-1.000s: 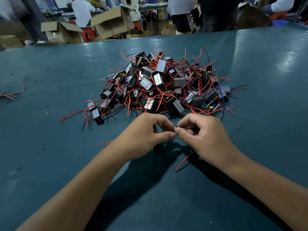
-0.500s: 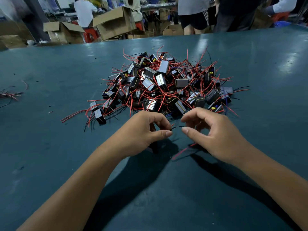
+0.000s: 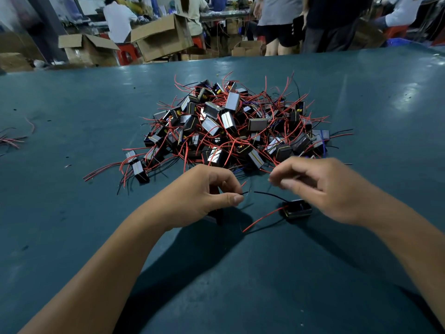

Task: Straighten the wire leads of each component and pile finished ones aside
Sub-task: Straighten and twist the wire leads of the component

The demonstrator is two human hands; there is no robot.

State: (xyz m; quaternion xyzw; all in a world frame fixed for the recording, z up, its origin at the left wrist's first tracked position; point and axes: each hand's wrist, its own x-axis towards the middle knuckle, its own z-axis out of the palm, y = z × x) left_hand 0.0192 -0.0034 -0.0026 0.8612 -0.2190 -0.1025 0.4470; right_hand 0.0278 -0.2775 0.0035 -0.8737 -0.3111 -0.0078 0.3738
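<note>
A big pile of small black components (image 3: 231,126) with tangled red and black leads lies mid-table. My left hand (image 3: 204,196) pinches a thin black lead between thumb and fingers; a dark component body (image 3: 216,217) shows under that hand. My right hand (image 3: 322,189) hovers, motion-blurred, with loosely curled fingers and nothing visible in them. Just beneath it a black component (image 3: 296,209) rests on the teal table (image 3: 72,237), its black lead pointing left and its red lead (image 3: 262,219) running toward me.
Two components with long, straighter leads (image 3: 138,169) sit at the pile's left edge. Loose red and black wires (image 3: 10,139) show at the far left edge. Cardboard boxes (image 3: 161,37) and people stand beyond the table's far edge.
My hands have drawn apart. The right hand let go and moved right and up; a component now lies on the table under it. The left hand keeps its pinch.
</note>
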